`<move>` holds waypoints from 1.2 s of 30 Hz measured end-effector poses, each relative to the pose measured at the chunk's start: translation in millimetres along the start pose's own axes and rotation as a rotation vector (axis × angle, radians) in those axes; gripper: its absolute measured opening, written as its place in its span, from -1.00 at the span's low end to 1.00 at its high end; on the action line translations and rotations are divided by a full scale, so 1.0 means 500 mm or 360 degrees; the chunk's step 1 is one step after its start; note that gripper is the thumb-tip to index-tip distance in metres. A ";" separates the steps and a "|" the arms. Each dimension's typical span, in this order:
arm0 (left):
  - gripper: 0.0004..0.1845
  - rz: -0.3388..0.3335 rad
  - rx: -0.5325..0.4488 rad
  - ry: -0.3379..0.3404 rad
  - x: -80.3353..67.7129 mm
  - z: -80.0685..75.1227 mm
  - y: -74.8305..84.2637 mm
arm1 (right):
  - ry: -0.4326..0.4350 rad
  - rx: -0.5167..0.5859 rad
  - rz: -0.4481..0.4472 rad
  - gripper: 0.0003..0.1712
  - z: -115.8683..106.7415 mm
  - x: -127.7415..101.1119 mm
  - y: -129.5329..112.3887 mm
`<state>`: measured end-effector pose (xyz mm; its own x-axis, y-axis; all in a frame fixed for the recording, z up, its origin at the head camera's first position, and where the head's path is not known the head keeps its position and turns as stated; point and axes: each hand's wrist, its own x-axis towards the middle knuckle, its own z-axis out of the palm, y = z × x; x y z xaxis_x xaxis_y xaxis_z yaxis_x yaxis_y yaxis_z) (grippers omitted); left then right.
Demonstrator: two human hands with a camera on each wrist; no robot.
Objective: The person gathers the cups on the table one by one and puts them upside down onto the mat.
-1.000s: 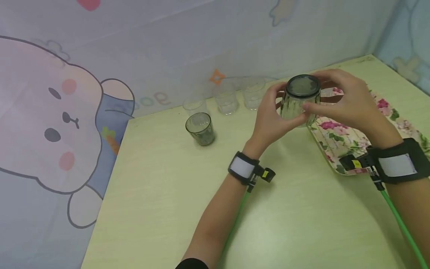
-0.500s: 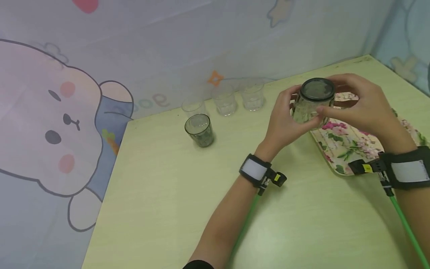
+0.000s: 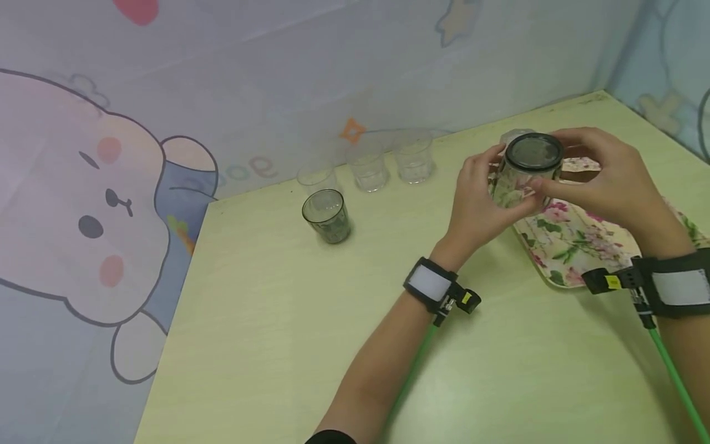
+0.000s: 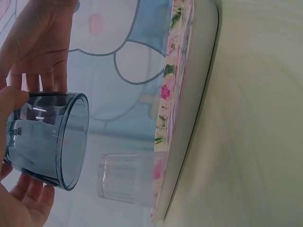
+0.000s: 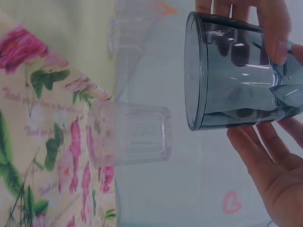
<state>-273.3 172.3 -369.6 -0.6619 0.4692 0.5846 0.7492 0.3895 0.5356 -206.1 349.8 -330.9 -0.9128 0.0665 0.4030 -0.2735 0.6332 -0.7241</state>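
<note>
Both the left hand (image 3: 477,200) and the right hand (image 3: 601,176) curl their fingers around a smooth, smoky-grey transparent cup (image 3: 524,169), held upside down above the floral tray (image 3: 571,246). A ribbed clear cup (image 5: 128,135) stands on the tray, whose faint script is unreadable. The pale green bench (image 3: 277,345) has a wood-grain texture.

You see three clear ribbed plastic cups (image 3: 368,165) lined along the cartoon-rabbit backdrop (image 3: 83,203), a smoky grey cup (image 3: 327,216) just before them.

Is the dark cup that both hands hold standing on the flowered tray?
No: in the head view the dark cup is held by the left hand and right hand above the flowered tray.
</note>
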 end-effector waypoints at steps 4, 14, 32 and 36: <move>-0.09 -0.0001 0.0002 -0.0029 -0.001 0.007 0.004 | 0.0010 -0.0015 0.0001 -0.24 -0.004 -0.004 0.011; -0.16 -0.0010 0.0080 -0.0114 -0.001 0.031 -0.002 | 0.0009 -0.0092 0.0077 -0.22 0.002 -0.012 0.043; -0.14 -0.0128 0.0129 -0.0226 -0.013 0.080 -0.016 | -0.0058 -0.0075 0.0208 -0.20 0.008 -0.032 0.092; -0.15 -0.0162 0.0132 -0.0268 -0.014 0.083 -0.016 | -0.0061 -0.0108 0.0226 -0.17 0.010 -0.036 0.096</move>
<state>-273.6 198.7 -403.1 -0.7262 0.5472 0.4163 0.6827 0.5023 0.5307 -204.6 375.1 -375.9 -0.9520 0.1305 0.2769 -0.1211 0.6702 -0.7322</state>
